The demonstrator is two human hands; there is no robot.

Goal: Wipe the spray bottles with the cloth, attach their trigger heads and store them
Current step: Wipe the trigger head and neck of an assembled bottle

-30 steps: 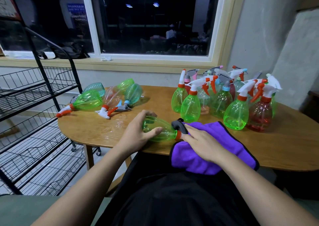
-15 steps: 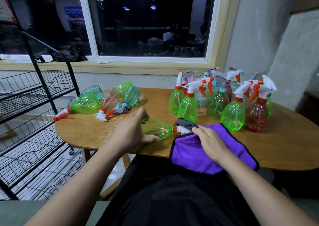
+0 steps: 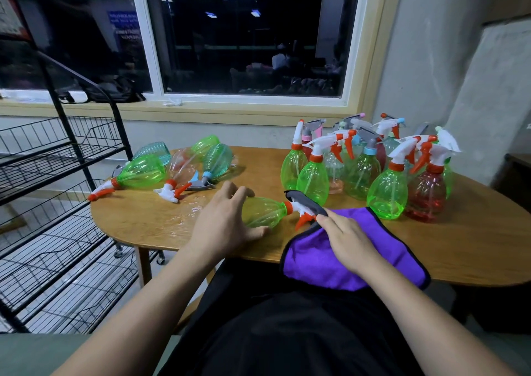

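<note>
Grip: my right hand (image 3: 352, 242) pinches the purple cloth (image 3: 396, 237) at its far corner. My left hand (image 3: 227, 226) grips nothing; it lies loose over the base of a green spray bottle (image 3: 264, 213).

- Room: grey wall (image 3: 425, 59) to the right, wide dark window (image 3: 253, 42) in a cream frame ahead.
- Black wire shelf rack (image 3: 57, 260) at left, beside the table.
- Rounded wooden table (image 3: 474, 249) ahead of me.
- Upright spray bottles (image 3: 388, 189) clustered far right, green and red, heads on.
- Lying bottles (image 3: 143, 171) heaped far left.
- Green bottle lies on its side near the front edge, between my hands, neck to the right.
- Its white-and-orange trigger head (image 3: 298, 209) sits under the cloth's folded corner.
- Left fingers spread and nearly straight, thumb at the bottle's near side.
- Right index finger extended toward the trigger.
</note>
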